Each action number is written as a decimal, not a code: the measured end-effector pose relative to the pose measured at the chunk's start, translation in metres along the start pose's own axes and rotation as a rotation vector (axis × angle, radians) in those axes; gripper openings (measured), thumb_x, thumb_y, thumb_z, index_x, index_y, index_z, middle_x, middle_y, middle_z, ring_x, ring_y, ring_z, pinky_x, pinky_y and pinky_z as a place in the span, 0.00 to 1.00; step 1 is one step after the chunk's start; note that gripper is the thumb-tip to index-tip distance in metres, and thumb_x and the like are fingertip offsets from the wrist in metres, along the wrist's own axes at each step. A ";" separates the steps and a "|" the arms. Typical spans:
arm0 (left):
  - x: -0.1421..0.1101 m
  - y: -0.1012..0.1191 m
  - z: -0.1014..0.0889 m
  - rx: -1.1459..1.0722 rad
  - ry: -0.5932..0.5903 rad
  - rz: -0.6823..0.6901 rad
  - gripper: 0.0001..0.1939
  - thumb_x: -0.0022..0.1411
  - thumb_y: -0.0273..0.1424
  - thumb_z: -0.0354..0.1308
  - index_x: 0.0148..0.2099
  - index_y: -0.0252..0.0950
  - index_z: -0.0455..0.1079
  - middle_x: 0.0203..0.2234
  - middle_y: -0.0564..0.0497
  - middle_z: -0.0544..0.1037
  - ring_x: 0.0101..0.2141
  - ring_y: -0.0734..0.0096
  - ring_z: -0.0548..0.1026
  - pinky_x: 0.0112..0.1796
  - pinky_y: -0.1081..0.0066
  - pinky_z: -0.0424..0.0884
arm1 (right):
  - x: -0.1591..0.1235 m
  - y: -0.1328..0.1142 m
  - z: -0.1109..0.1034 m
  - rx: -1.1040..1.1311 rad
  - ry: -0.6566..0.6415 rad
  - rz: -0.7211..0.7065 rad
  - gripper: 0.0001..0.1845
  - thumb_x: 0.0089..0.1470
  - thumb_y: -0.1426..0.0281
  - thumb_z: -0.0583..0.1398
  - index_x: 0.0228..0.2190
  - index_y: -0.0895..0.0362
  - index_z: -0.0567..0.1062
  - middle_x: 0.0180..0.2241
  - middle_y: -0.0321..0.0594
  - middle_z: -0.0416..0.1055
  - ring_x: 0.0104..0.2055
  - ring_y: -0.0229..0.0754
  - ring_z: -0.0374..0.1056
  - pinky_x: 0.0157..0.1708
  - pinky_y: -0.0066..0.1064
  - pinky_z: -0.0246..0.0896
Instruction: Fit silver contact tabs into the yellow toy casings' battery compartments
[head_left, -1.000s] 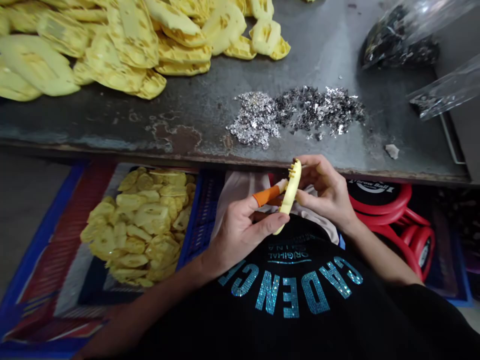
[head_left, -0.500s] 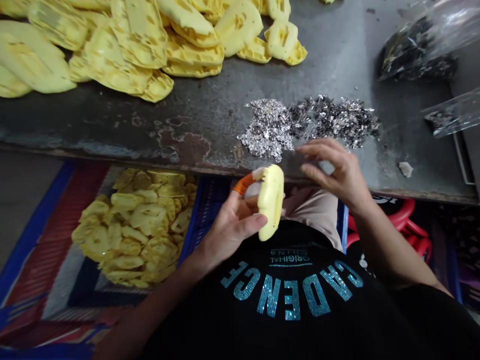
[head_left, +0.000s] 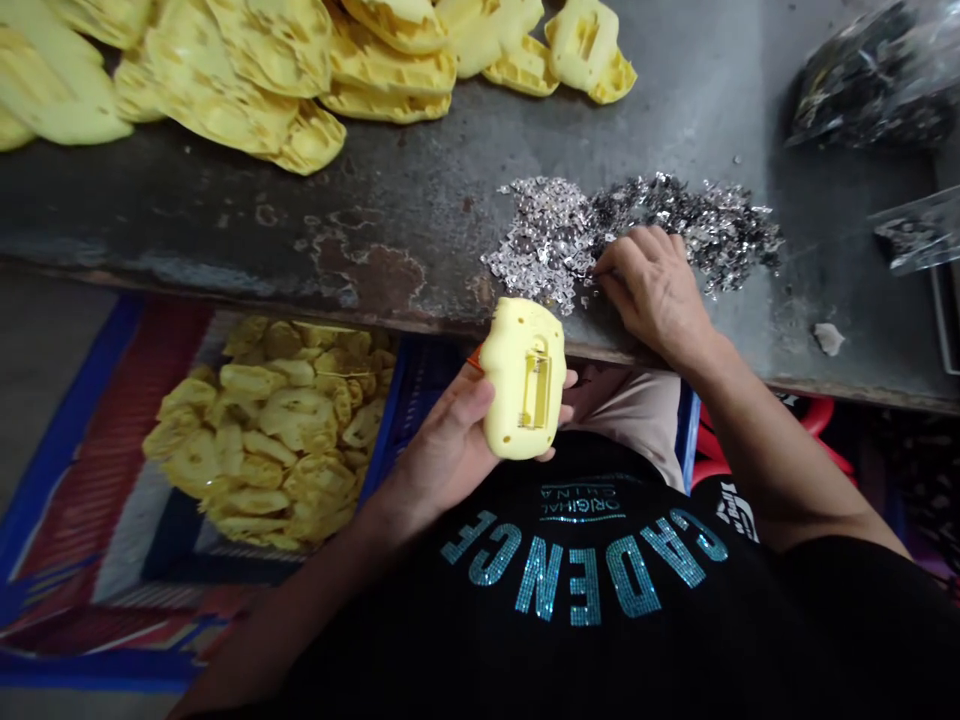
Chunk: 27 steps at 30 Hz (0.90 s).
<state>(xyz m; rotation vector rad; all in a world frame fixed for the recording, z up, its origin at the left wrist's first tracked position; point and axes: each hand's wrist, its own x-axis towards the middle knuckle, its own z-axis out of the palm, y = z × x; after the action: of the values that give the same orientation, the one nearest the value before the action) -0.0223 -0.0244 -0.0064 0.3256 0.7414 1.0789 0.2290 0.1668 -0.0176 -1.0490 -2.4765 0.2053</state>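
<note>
Shows one yellow casing (head_left: 510,385) in left grip (head_left: 459,430), two plastic bags (head_left: 881,90) and one pale chip (head_left: 829,338) right of right grip (head_left: 661,292).

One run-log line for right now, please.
left hand: holds yellow shell, slotted side up | right hand: fingers at metal pieces on table

- Yellow shell (head_left: 499,395): pale plastic, rounded, wavy sides; in my L hand (head_left: 454,430), roughly upright, smooth outer face twd me. Long recessed slot, metal contacts at ends; small holes nr corners.
- Silver bits (head_left: 544,235): tiny flat metal pcs, loose heap on bench (head_left: 420,200), nr front edge.
- Dark bits (head_left: 739,235): similar pcs, darker, shiny, heaped alongside to R; my R hand (head_left: 660,290) at near side, fingertips hidden.
</note>
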 end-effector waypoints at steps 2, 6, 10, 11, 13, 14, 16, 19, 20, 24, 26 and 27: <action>0.001 -0.003 0.003 -0.010 -0.037 -0.022 0.40 0.69 0.57 0.78 0.73 0.44 0.77 0.60 0.38 0.92 0.50 0.41 0.94 0.32 0.67 0.89 | -0.008 -0.014 -0.016 0.130 0.047 0.004 0.08 0.78 0.67 0.59 0.49 0.47 0.81 0.48 0.45 0.84 0.51 0.57 0.79 0.58 0.57 0.78; 0.003 -0.012 0.009 -0.028 -0.173 -0.109 0.42 0.69 0.60 0.77 0.73 0.43 0.75 0.58 0.36 0.92 0.49 0.41 0.94 0.28 0.69 0.87 | -0.028 -0.052 -0.060 0.423 -0.018 -0.006 0.09 0.80 0.63 0.61 0.48 0.47 0.82 0.44 0.39 0.85 0.41 0.48 0.79 0.45 0.43 0.79; 0.002 -0.017 0.016 -0.028 -0.247 -0.156 0.40 0.70 0.60 0.76 0.72 0.44 0.76 0.55 0.37 0.92 0.46 0.42 0.95 0.26 0.70 0.85 | -0.039 -0.075 -0.083 0.575 -0.144 -0.085 0.08 0.79 0.63 0.65 0.45 0.49 0.85 0.40 0.36 0.85 0.38 0.43 0.79 0.42 0.38 0.76; 0.002 -0.018 0.018 -0.022 -0.257 -0.169 0.39 0.70 0.60 0.75 0.72 0.44 0.76 0.55 0.38 0.93 0.46 0.43 0.95 0.25 0.71 0.85 | -0.040 -0.077 -0.085 0.592 -0.155 -0.100 0.08 0.79 0.63 0.66 0.45 0.50 0.85 0.40 0.36 0.85 0.38 0.42 0.80 0.43 0.38 0.76; 0.000 -0.018 0.023 -0.003 -0.269 -0.194 0.39 0.70 0.60 0.76 0.71 0.44 0.78 0.53 0.39 0.93 0.44 0.44 0.95 0.25 0.71 0.84 | -0.042 -0.080 -0.086 0.597 -0.161 -0.104 0.09 0.79 0.63 0.66 0.44 0.50 0.86 0.40 0.37 0.86 0.40 0.43 0.82 0.46 0.38 0.78; -0.001 -0.018 0.025 0.007 -0.269 -0.203 0.39 0.69 0.61 0.76 0.70 0.43 0.79 0.52 0.40 0.93 0.44 0.45 0.95 0.25 0.72 0.84 | -0.043 -0.081 -0.087 0.592 -0.157 -0.092 0.10 0.79 0.63 0.66 0.43 0.50 0.86 0.40 0.37 0.86 0.41 0.43 0.82 0.47 0.39 0.78; -0.004 -0.018 0.029 0.023 -0.264 -0.207 0.40 0.68 0.61 0.77 0.70 0.42 0.79 0.51 0.40 0.93 0.42 0.46 0.95 0.24 0.73 0.84 | -0.046 -0.084 -0.089 0.595 -0.141 -0.058 0.09 0.78 0.63 0.67 0.43 0.50 0.86 0.39 0.36 0.86 0.39 0.43 0.82 0.45 0.38 0.78; -0.007 -0.019 0.033 0.037 -0.263 -0.204 0.42 0.69 0.62 0.76 0.72 0.40 0.78 0.52 0.38 0.93 0.43 0.45 0.94 0.24 0.72 0.84 | -0.049 -0.090 -0.094 0.617 -0.129 -0.013 0.07 0.75 0.61 0.70 0.43 0.49 0.85 0.37 0.36 0.86 0.35 0.43 0.80 0.39 0.38 0.78; -0.008 -0.020 0.034 0.039 -0.265 -0.204 0.43 0.69 0.62 0.76 0.73 0.40 0.78 0.52 0.38 0.93 0.44 0.44 0.94 0.24 0.71 0.85 | -0.050 -0.091 -0.095 0.608 -0.136 0.001 0.08 0.75 0.59 0.70 0.43 0.49 0.85 0.37 0.36 0.86 0.35 0.43 0.79 0.38 0.39 0.79; -0.010 -0.022 0.033 0.037 -0.288 -0.202 0.45 0.69 0.62 0.76 0.76 0.40 0.76 0.57 0.35 0.92 0.48 0.40 0.94 0.27 0.69 0.87 | -0.047 -0.095 -0.100 0.515 -0.169 0.002 0.13 0.76 0.53 0.69 0.43 0.48 0.83 0.38 0.36 0.86 0.35 0.43 0.79 0.37 0.38 0.78; -0.011 -0.023 0.033 0.037 -0.294 -0.204 0.45 0.69 0.63 0.75 0.76 0.41 0.76 0.58 0.35 0.91 0.49 0.39 0.94 0.28 0.68 0.88 | -0.044 -0.095 -0.102 0.483 -0.187 -0.034 0.15 0.77 0.51 0.68 0.43 0.49 0.82 0.37 0.35 0.86 0.36 0.42 0.79 0.37 0.37 0.76; -0.011 -0.023 0.032 0.037 -0.290 -0.204 0.45 0.70 0.63 0.75 0.75 0.41 0.76 0.58 0.35 0.91 0.49 0.39 0.94 0.28 0.68 0.88 | -0.042 -0.095 -0.103 0.469 -0.201 -0.049 0.16 0.78 0.51 0.68 0.43 0.49 0.82 0.37 0.35 0.86 0.36 0.42 0.79 0.37 0.37 0.75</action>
<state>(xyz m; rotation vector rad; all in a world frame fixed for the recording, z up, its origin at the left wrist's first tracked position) 0.0127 -0.0412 0.0076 0.4191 0.5229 0.8045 0.2399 0.0667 0.0889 -0.7961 -2.4417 0.8655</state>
